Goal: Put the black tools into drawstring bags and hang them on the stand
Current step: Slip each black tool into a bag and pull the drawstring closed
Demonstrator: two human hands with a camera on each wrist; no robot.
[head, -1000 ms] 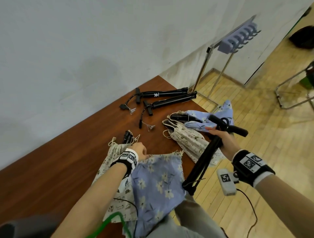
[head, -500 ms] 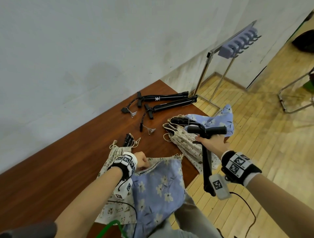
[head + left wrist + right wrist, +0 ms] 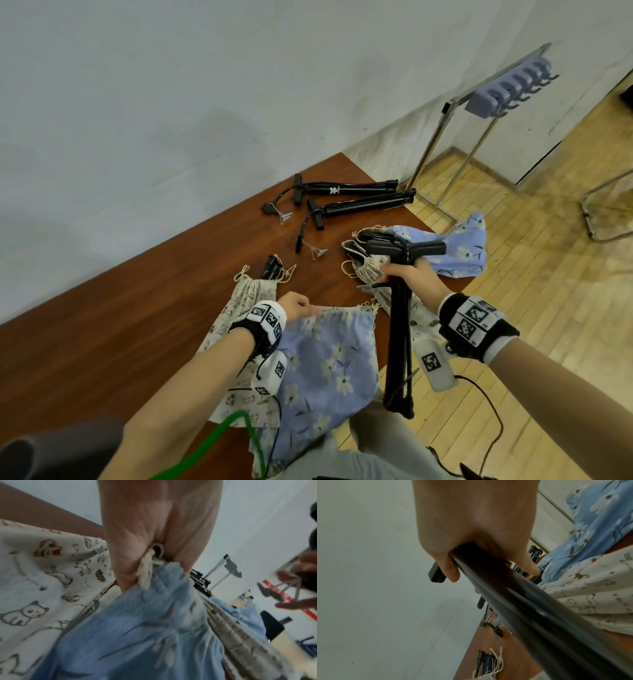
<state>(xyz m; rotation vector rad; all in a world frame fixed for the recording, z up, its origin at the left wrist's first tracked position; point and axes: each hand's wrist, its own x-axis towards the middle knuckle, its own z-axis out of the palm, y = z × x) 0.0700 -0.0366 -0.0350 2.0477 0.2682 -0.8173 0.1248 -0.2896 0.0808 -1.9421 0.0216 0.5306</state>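
Observation:
My right hand (image 3: pixel 409 279) grips a black pump-like tool (image 3: pixel 399 329) just under its T-handle, and the shaft (image 3: pixel 539 615) hangs down past the table's front edge, right of the blue floral drawstring bag (image 3: pixel 329 363). My left hand (image 3: pixel 298 306) pinches that bag's gathered rim and cord (image 3: pixel 147 572). The bag lies over a cream cat-print bag (image 3: pixel 246 298) with a black tool end sticking out of it. Two more black tools (image 3: pixel 346 190) (image 3: pixel 359 205) lie at the back of the table. The hook stand (image 3: pixel 507 92) is on the floor at far right.
A filled cream bag (image 3: pixel 370 270) and a filled blue bag (image 3: pixel 462 246) lie at the right corner of the brown table (image 3: pixel 120 308). A white wall runs behind. A metal chair frame (image 3: pixel 603 212) stands on the wooden floor. A green cable (image 3: pixel 219 435) crosses near my lap.
My right hand has swung the black tool from a slant to nearly upright and brought it left, closer to the blue bag. The left hand has kept its pinch on the bag's rim.

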